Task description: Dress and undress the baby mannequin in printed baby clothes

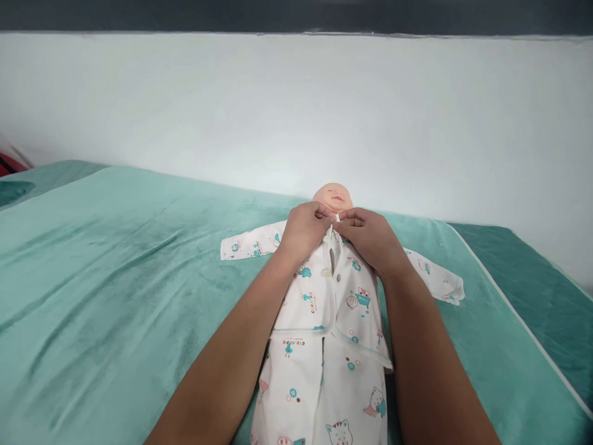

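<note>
A baby doll (334, 195) lies on its back, dressed in a white printed shirt (306, 303) with snap buttons down the front. At the collar, just below the doll's chin, my left hand (307, 227) pinches one edge of the shirt's opening. Opposite it, my right hand (368, 235) pinches the other edge, fingertips nearly meeting the left ones. Beneath the collar the front gapes slightly, with snaps showing on both sides. Both sleeves stretch outward. White printed pants (296, 395) cover the doll's lower part. My fingers hide the top snap.
A teal plush blanket (115, 278) with wrinkles on the left lies under the doll. Darker green bedding (523, 266) shows on the right. A white wall (231, 111) rises behind the doll's head. Something red (10, 164) is at the far left edge.
</note>
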Demonstrator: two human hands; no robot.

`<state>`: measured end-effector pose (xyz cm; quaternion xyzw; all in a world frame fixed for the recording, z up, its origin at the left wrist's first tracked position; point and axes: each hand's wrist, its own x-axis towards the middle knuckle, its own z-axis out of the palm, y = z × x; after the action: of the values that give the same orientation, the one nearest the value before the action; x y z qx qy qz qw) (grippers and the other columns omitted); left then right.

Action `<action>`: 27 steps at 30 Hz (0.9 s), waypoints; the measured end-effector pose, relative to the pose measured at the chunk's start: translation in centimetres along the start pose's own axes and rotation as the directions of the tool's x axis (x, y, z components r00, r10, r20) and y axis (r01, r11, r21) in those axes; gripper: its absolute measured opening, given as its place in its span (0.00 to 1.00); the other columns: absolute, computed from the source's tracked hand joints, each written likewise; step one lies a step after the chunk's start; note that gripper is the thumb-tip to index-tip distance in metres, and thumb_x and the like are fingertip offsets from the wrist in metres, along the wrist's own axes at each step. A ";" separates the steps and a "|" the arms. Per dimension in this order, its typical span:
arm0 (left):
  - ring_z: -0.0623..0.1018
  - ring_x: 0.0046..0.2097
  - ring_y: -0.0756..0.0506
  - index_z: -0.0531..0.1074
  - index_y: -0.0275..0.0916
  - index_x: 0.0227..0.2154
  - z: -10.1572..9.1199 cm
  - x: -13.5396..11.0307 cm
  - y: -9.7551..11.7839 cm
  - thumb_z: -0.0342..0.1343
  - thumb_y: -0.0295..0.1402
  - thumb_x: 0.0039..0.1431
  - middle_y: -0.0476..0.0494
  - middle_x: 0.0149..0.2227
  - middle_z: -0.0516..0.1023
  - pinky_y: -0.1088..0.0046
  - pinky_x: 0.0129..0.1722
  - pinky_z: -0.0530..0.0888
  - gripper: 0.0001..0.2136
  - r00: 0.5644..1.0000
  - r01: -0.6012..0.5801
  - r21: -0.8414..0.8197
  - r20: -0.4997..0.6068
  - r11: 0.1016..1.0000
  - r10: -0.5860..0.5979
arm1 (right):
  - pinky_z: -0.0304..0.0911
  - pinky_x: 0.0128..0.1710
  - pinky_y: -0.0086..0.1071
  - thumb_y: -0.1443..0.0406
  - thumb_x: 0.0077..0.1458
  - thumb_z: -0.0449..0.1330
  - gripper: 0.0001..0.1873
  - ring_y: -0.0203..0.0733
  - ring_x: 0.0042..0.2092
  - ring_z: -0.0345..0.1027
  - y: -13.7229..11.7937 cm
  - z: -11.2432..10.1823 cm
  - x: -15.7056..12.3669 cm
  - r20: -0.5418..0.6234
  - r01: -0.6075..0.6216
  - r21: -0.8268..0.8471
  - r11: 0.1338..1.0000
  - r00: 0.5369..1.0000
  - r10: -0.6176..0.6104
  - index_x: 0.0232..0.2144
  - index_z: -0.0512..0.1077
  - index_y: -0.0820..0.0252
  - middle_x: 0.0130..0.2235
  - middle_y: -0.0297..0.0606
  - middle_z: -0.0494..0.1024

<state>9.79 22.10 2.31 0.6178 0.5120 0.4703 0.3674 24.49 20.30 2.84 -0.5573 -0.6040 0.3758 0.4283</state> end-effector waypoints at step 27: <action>0.75 0.29 0.50 0.76 0.36 0.32 -0.6 0.3 -0.7 0.62 0.24 0.44 0.47 0.28 0.77 0.73 0.31 0.70 0.09 0.958 0.284 -0.415 0.149 0.865 -0.243 | 0.60 0.32 0.33 0.64 0.51 0.62 0.11 0.41 0.32 0.70 -1.7 1.0 -1.0 0.003 0.052 -0.325 0.944 0.999 -0.054 0.39 0.71 0.57 0.30 0.32 0.78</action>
<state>9.02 22.51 1.89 0.4663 0.4571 0.4883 0.5790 23.00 19.16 3.96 -0.6048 -0.6712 0.2578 0.3424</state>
